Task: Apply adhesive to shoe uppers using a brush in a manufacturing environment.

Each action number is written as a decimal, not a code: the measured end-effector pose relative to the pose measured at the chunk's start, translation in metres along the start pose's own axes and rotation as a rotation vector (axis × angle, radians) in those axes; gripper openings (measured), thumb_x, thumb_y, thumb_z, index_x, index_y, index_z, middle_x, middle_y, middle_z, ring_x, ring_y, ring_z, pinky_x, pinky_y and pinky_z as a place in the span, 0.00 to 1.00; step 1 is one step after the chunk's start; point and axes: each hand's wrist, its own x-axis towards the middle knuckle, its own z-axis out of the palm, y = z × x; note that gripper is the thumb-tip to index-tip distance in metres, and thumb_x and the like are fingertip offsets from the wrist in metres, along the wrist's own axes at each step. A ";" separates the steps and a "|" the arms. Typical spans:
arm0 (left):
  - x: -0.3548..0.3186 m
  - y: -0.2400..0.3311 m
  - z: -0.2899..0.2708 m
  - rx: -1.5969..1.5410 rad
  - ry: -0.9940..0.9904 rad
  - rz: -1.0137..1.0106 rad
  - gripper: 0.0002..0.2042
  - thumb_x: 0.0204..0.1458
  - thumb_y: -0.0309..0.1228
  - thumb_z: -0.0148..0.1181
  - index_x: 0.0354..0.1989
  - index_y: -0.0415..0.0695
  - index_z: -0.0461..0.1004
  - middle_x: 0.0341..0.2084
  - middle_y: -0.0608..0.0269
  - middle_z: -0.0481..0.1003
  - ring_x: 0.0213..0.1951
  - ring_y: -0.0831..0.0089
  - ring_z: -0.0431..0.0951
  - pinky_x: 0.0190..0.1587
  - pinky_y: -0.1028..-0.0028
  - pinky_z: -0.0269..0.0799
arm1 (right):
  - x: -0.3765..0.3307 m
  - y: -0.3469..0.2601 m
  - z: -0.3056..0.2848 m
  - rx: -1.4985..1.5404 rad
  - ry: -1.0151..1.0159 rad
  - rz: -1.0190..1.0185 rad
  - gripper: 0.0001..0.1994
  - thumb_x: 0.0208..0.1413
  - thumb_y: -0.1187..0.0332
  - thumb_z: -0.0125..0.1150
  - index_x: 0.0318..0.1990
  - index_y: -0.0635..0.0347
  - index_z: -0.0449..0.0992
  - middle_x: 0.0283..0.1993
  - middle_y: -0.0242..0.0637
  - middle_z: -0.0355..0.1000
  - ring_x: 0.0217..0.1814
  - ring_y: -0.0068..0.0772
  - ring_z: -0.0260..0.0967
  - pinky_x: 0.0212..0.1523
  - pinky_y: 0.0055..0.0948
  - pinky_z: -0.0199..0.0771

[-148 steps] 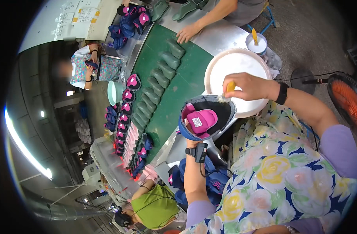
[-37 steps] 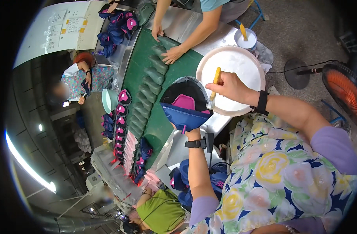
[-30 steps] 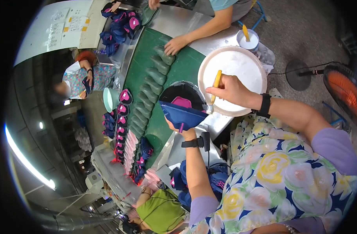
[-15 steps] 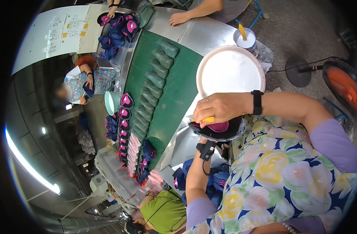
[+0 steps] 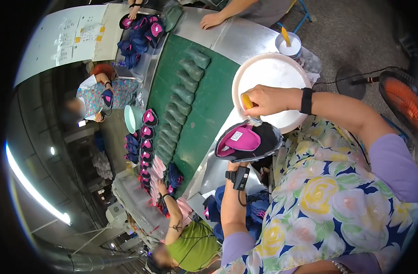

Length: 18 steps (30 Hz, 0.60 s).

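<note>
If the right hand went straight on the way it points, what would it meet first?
Leftward, the right hand's line crosses the rim of the basin first, then the belt. Depth is unclear; it may pass above the rim.

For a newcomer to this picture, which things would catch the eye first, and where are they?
Probably first the wide pale basin of white stuff, right of centre, and just below it the pink and dark shoe upper, held by the left hand, with the right hand holding a yellow-handled brush at its edge. Next, a slanting row of green foot-shaped forms on the green surface, left of the basin.
</note>
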 end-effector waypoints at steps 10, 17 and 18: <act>-0.010 0.015 0.010 0.337 0.038 0.313 0.23 0.60 0.38 0.56 0.61 0.42 0.66 0.54 0.54 0.73 0.55 0.62 0.75 0.52 0.66 0.76 | -0.002 -0.008 0.004 0.009 0.145 -0.349 0.08 0.54 0.68 0.66 0.36 0.60 0.75 0.36 0.40 0.74 0.37 0.43 0.73 0.41 0.35 0.72; -0.002 0.017 0.020 0.546 0.080 0.546 0.25 0.59 0.38 0.57 0.63 0.41 0.64 0.56 0.54 0.71 0.57 0.62 0.73 0.55 0.65 0.73 | -0.006 -0.020 -0.001 0.032 0.124 -0.303 0.10 0.55 0.66 0.65 0.35 0.59 0.71 0.33 0.40 0.73 0.35 0.44 0.73 0.37 0.36 0.71; -0.005 0.015 0.018 0.578 0.086 0.580 0.25 0.59 0.38 0.57 0.63 0.41 0.64 0.57 0.54 0.71 0.58 0.61 0.72 0.56 0.65 0.73 | -0.010 -0.018 -0.001 -0.013 0.072 -0.273 0.10 0.55 0.65 0.64 0.35 0.59 0.71 0.33 0.39 0.73 0.35 0.44 0.73 0.38 0.36 0.71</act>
